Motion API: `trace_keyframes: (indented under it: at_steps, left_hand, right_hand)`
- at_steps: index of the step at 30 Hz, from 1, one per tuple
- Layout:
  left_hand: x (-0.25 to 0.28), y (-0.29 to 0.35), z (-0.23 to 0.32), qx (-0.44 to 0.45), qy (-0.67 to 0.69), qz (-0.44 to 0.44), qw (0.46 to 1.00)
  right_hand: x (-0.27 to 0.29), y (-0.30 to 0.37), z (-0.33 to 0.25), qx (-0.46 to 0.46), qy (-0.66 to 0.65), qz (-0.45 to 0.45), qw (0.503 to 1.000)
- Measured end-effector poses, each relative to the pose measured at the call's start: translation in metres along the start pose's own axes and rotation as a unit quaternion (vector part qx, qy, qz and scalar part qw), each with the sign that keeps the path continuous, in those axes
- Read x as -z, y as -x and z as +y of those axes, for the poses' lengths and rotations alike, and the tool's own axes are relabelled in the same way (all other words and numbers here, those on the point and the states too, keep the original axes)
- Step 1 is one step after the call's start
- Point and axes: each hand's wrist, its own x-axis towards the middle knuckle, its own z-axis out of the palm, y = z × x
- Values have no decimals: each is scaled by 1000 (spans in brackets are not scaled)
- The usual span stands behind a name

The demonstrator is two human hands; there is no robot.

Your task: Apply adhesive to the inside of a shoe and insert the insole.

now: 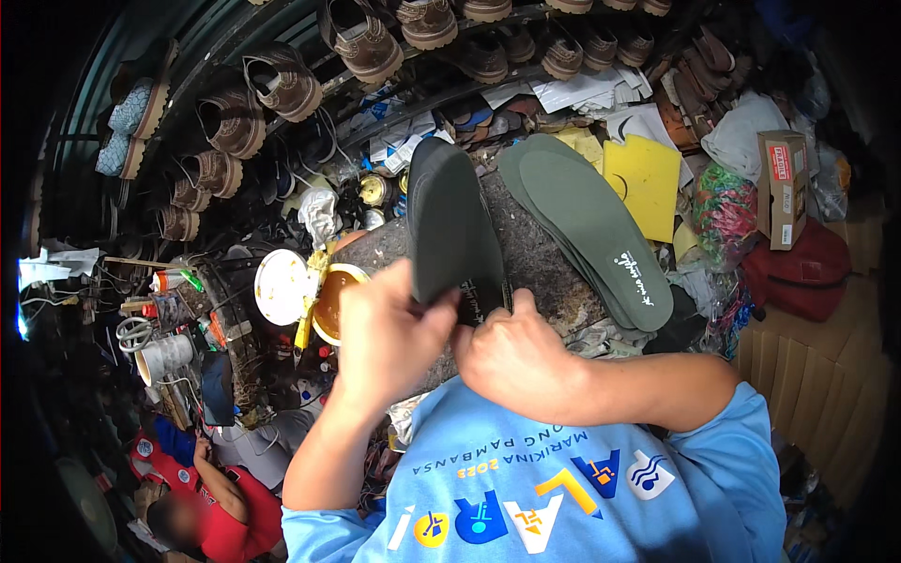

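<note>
Both hands are clamped on one dark green insole (450, 230), which stands on edge over the grey worn counter (544, 258): the left hand (389, 333) pinches its heel end from the 9 o'clock side and the right hand (511, 357) grips the same end from 3 o'clock, knuckles nearly touching. The grip sits only at the heel, so the long free toe end, pointing to 12 o'clock, could flop or twist if either pinch eases. Just at 9 o'clock of the left hand stands an open tin of amber glue (333, 305) beside a white lid (280, 286); a careless swing of that elbow could tip it or smear the insole. At 2 o'clock a stack of green insoles (587, 230) lies slanted on the counter, near enough that a sideways sweep could push it off.
</note>
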Motion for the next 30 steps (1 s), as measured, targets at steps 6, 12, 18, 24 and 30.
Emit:
trace_keyframes:
  at_steps: [6, 12, 18, 24, 30]
  left_hand:
    - [-7, -1, -5, -170, -238, -1, 956]
    - [54, -26, 47, -17, -75, -146, 986]
    - [36, -42, 67, -153, -311, -210, 914]
    - [34, -40, 61, -176, -320, -302, 880]
    - [-2, -36, 25, -262, -405, -189, 855]
  right_hand:
    - [8, -7, 6, 8, -89, -88, 992]
    - [-6, -1, -2, -11, 2, 31, 999]
    - [-12, -2, -3, -30, -21, 43, 998]
    - [-13, -2, 1, -1, -50, 71, 996]
    - [-15, -2, 1, -8, -18, 93, 995]
